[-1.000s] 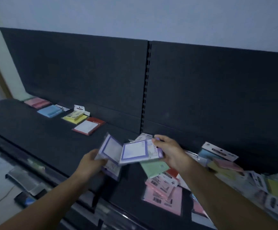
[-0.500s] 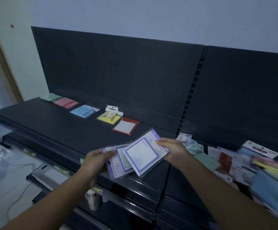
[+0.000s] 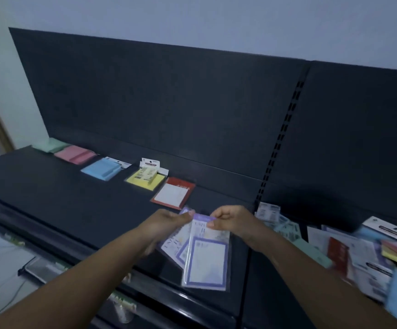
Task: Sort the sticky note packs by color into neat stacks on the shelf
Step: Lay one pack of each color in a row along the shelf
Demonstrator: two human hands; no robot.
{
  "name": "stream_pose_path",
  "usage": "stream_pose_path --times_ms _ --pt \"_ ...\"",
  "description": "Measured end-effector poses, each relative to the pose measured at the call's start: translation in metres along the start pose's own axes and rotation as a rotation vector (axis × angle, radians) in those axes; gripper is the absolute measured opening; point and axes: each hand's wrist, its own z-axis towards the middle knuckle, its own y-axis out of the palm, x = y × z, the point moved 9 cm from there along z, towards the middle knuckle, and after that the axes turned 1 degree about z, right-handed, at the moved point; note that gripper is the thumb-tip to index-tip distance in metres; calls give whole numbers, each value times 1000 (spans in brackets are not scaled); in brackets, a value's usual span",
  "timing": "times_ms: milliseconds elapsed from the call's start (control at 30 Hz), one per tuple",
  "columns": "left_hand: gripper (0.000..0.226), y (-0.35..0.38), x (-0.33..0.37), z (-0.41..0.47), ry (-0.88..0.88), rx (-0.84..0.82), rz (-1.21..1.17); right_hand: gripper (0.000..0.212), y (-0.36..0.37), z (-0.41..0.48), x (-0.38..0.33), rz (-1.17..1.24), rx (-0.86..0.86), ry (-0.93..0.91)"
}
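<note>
Several purple-bordered sticky note packs (image 3: pixel 205 257) in clear sleeves hang over the front of the black shelf (image 3: pixel 79 205). My left hand (image 3: pixel 166 223) and my right hand (image 3: pixel 230 220) both pinch their top edges, thumbs toward each other. Along the back of the shelf lie sorted stacks: green (image 3: pixel 50 144), pink (image 3: pixel 76 154), blue (image 3: pixel 103 169), yellow (image 3: pixel 146 179) and a red-framed pack (image 3: pixel 173 193), just beyond my hands.
A loose heap of mixed packs (image 3: pixel 349 252) covers the shelf section to the right, past the slotted upright (image 3: pixel 280 143). The black back panel rises behind. Lower shelves and the floor show at the lower left.
The packs went from a fanned, flat spread to hanging upright, gathered together. Both hands came closer and moved toward the red-framed pack. The view swung left and nearer.
</note>
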Motion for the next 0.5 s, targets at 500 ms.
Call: stream_pose_path --times_ms 500 --pt "12 22 2 95 -119 38 -220 14 -67 51 65 408 529 235"
